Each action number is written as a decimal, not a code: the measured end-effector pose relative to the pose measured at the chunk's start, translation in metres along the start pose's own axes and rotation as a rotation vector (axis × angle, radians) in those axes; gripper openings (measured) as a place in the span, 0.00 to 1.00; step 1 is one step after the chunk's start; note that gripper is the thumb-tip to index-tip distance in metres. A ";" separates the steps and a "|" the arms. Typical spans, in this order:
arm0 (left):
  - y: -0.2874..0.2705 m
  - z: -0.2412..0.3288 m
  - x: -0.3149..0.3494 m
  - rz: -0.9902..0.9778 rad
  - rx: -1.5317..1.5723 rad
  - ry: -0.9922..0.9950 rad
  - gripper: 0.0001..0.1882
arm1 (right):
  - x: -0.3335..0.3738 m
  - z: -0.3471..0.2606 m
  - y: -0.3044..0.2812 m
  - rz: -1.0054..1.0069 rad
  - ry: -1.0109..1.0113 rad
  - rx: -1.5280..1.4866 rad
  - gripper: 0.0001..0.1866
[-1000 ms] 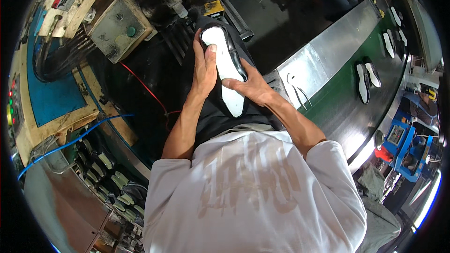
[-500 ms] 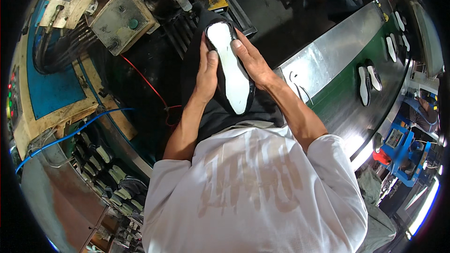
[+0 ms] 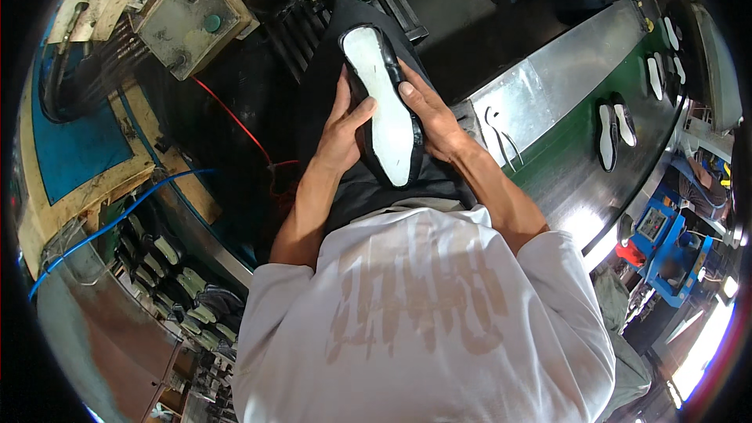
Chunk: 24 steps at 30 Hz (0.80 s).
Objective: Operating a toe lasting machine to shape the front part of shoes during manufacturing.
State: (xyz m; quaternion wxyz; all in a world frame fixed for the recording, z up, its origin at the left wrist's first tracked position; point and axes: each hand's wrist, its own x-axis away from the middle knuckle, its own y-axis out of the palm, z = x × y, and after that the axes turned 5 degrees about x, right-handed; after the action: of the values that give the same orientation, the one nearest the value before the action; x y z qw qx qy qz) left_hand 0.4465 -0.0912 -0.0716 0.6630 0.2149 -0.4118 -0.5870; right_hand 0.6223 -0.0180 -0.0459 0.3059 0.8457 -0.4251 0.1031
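Note:
A black shoe with its white bottom (image 3: 384,110) turned up rests over my lap, held between both hands. My left hand (image 3: 342,131) grips its left side, the thumb lying on the white bottom near the middle. On the opposite side, my right hand (image 3: 432,115) is closed round the black upper, thumb at the edge of the bottom. The shoe leans a little, so its shiny black right side shows. Most of the fingers are hidden beneath it.
Right of me runs a green conveyor belt (image 3: 540,168) with a metal ledge (image 3: 564,59); pincers (image 3: 492,116) lie on the ledge. Several shoes (image 3: 606,137) stand on the belt. A machine box (image 3: 192,23), a blue hose (image 3: 117,223) and racked shoes (image 3: 168,251) are at left.
The shoe has tilted, showing more of its right side. My left thumb has moved from the edge onto the white bottom. My right hand has shifted slightly toward me along the shoe.

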 end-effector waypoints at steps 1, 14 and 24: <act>0.000 -0.002 0.001 0.006 0.002 -0.002 0.52 | 0.000 0.005 -0.001 0.039 0.013 0.045 0.38; 0.004 0.029 -0.015 0.089 -0.235 0.117 0.41 | 0.045 0.003 0.005 -0.050 0.200 -0.067 0.50; 0.008 0.028 -0.013 0.113 -0.606 0.255 0.40 | 0.047 -0.003 0.009 -0.034 0.214 -0.113 0.53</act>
State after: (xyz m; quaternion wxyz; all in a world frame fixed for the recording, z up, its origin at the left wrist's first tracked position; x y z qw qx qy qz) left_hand 0.4291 -0.0709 -0.0531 0.7746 0.0561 -0.1435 -0.6134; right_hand 0.6449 -0.0510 -0.0196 0.3986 0.8183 -0.3805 0.1635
